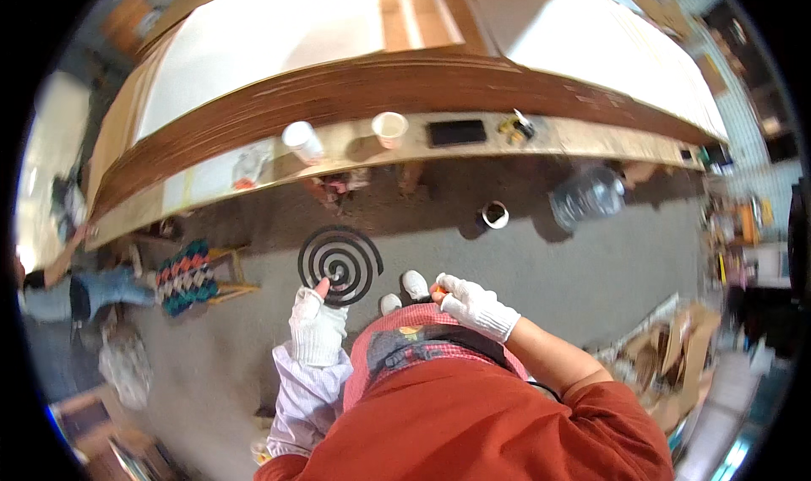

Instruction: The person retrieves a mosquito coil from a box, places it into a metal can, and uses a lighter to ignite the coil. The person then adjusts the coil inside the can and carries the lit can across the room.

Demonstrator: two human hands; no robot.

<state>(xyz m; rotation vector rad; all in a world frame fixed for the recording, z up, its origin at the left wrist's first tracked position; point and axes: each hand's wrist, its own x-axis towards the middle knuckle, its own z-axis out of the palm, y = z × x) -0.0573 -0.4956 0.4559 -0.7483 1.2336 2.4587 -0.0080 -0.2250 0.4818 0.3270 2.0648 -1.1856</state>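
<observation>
A black spiral mosquito coil (340, 271) is held out over the floor in my left hand (318, 327). That hand wears a white knit glove and its bare thumb rests near the coil's middle; the other fingers are mostly hidden. My right hand (478, 307), also in a white glove, is closed in front of my body. A small orange thing (438, 290) shows at its fingertips, most of it hidden by the glove, so its kind is unclear. The two hands are apart, on either side of my white shoes (414, 284).
Ahead, a wooden ledge (346, 152) carries two cups (389, 130), a black phone-like slab (456, 133) and keys-like items (517, 128), below stacked boards (541, 92). On the floor are a clear water jug (587, 197), a white pot (495, 215), a woven-seat stool (187, 278) and cardboard (676, 354).
</observation>
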